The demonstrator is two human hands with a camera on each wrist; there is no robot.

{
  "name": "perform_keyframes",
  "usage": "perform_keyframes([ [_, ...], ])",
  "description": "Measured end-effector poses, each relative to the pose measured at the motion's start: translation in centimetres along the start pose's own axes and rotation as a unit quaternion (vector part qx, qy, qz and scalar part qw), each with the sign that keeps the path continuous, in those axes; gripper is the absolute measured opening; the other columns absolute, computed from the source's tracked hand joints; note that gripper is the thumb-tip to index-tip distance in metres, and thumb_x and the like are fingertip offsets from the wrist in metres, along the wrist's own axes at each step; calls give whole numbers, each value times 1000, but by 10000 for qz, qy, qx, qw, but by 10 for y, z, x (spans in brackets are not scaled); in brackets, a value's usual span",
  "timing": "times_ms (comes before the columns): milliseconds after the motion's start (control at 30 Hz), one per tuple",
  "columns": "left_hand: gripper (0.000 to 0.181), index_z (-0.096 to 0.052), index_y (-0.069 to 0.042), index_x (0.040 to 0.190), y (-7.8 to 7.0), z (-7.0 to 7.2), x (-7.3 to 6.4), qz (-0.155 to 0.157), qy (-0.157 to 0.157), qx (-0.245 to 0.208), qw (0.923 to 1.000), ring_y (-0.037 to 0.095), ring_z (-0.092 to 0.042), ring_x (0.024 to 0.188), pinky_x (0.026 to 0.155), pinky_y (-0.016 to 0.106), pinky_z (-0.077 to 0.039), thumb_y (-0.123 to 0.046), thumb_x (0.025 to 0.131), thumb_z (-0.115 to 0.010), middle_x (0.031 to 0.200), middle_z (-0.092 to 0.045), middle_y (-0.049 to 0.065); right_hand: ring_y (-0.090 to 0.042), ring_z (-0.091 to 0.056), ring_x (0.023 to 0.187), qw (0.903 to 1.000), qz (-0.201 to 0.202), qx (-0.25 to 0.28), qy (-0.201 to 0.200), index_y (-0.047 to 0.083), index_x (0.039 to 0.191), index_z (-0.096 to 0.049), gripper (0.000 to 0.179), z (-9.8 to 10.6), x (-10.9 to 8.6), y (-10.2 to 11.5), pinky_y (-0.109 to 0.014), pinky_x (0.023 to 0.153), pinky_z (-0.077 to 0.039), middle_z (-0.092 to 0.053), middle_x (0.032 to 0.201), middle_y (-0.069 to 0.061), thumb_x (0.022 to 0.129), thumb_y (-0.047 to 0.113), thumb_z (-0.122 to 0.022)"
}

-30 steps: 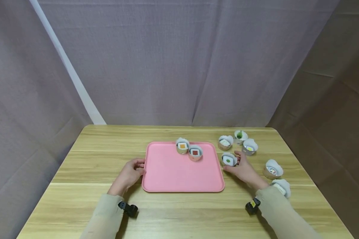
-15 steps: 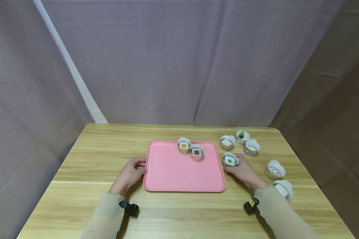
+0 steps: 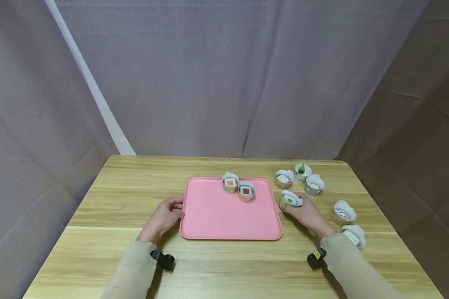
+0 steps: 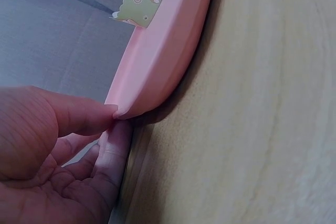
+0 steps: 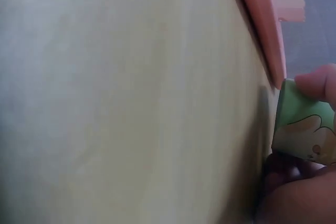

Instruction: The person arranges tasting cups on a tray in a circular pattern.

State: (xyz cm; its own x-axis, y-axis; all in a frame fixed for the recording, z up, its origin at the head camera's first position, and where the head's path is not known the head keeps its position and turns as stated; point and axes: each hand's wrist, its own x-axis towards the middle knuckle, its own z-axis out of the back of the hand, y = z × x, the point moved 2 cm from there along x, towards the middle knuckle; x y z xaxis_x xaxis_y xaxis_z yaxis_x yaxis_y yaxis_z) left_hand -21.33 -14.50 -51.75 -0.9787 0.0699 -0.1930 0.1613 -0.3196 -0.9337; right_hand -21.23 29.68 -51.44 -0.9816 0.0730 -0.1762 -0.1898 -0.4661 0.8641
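On our table (image 3: 228, 265) we have hold of the tray (image 3: 224, 216) and a green cup (image 5: 307, 135) just right of it.
From the tray's near side come our sleeves (image 3: 136, 261); our left hand (image 3: 164, 216) pinches the tray's left rim, while our right hand (image 3: 306, 212) grasps the green cup between thumb and fingers. Whether that cup touches the table we cannot tell. Three cups (image 3: 312, 191) cluster off the tray's far right corner, two more cups (image 3: 338, 219) stand well to its right, and a pair of cups (image 3: 229, 189) sits on it, near the far rim. Inside that pair we see an orange-centred piece (image 3: 230, 182) and a red-centred piece (image 3: 246, 191); the green cup holds a green-dotted piece (image 3: 291, 200).
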Motion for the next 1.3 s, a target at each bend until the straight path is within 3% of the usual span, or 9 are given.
perform_keyframes([
  [133,41,-56,1,128,-1,0,0,-3,15,-9,10000,24,-57,91,74,31,-52,6,88,-59,107,-59,15,-31,-48,114,10000,-63,4,-70,-8,135,-32,73,3,-1,4,-34,90,-46,-45,128,-24,86,27,-73],
  [367,39,-58,0,127,0,-1,0,11,-21,5,10000,24,-57,89,74,32,-52,7,88,-60,105,-59,14,-31,-49,114,9996,164,-172,-123,-7,132,-35,70,0,-8,15,-38,93,-43,-47,127,-23,85,27,-75],
  [633,40,-57,0,127,1,-1,1,0,-2,-22,10000,24,-57,89,75,33,-52,7,88,-60,105,-59,15,-31,-53,110,9983,504,-307,0,-4,130,-38,64,-25,-22,38,-34,85,-48,-51,125,-23,83,20,-75],
  [1000,39,-57,1,127,-1,0,-1,-21,18,-20,10000,24,-56,89,74,33,-51,6,89,-59,106,-59,15,-29,-56,104,9928,949,-714,128,-2,120,-47,56,-63,-23,44,-45,91,-47,-56,113,-17,78,16,-79],
  [1300,39,-58,0,126,-1,1,0,31,6,-40,10000,23,-56,89,72,30,-51,6,88,-60,105,-59,14,-27,-55,99,9891,757,-1253,-182,1,113,-49,51,-78,-21,45,-45,88,-44,-56,109,-13,77,19,-80],
])
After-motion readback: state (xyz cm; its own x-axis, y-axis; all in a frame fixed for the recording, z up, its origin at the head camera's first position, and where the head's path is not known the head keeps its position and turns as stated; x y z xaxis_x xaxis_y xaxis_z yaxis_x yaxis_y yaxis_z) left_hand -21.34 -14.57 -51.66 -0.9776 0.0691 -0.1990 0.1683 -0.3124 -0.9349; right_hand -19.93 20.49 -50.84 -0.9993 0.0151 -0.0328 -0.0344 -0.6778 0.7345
